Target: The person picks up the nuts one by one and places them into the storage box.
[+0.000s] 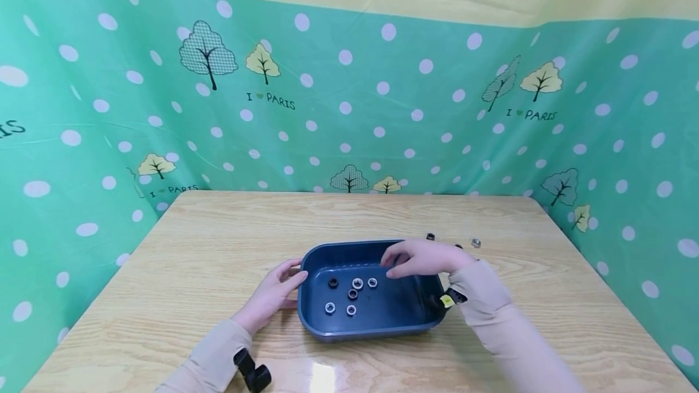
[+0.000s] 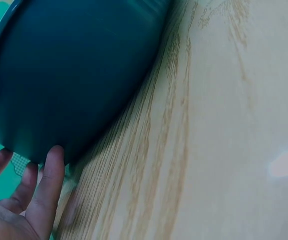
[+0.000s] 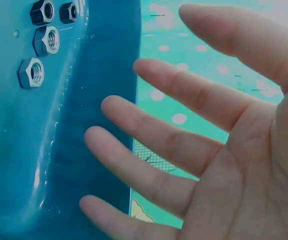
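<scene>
A dark blue rectangular tray [image 1: 382, 324] lies on the wooden table with several silver and black hex nuts inside, mostly in its left half. My left hand [image 1: 275, 288] holds the tray's left end, its thumb over the rim and its fingertips against the outer wall. That wall of the tray [image 2: 73, 75] fills much of the left wrist view. Over the right half of the tray hovers my right hand [image 1: 423, 258], fingers apart and nothing between them. In the right wrist view its palm shows bare, beside a silver nut [image 3: 25, 77] on the tray floor.
Behind the tray's right end lie a black nut [image 1: 430, 236] and a silver nut [image 1: 476, 242], with another dark nut [image 1: 458, 247] partly behind my right wrist. A green dotted curtain [image 1: 349, 129] hangs beyond the wooden table [image 1: 235, 223].
</scene>
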Demonstrator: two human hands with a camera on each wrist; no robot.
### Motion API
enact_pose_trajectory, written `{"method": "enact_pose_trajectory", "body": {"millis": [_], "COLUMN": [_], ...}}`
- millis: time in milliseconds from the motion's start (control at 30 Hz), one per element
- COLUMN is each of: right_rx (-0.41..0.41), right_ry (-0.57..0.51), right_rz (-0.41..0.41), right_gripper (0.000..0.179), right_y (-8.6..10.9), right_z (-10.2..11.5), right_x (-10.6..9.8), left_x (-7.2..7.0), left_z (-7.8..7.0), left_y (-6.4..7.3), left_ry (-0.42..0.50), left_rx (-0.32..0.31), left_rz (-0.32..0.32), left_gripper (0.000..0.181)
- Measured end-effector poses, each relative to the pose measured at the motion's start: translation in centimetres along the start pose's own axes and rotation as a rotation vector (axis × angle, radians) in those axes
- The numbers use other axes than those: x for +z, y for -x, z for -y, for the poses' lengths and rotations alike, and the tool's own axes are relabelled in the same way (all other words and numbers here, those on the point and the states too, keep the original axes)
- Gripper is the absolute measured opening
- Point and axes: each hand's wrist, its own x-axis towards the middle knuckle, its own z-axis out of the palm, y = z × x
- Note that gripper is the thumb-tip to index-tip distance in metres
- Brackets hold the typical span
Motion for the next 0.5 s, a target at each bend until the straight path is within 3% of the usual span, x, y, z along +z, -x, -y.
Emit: {"method": "enact_pose_trajectory", "body": {"millis": [233, 500], "right_rx": [-0.022, -0.068], "right_ry": [-0.039, -0.087], "right_rz": [-0.07, -0.247], "right_gripper": [0.029, 0.024], "right_y": [2.1, 3.6], "right_z": [-1.3, -3.0], "right_x": [0.2, 1.3], "left_x": [0.0, 0.1], "left_z": [-0.1, 0.2], "left_y": [0.3, 0.0], "left_ry": [-0.017, -0.027], "left_rx": [-0.004, -0.012], "left_rz": [-0.003, -0.02], "left_gripper": [0.047, 0.046]}}
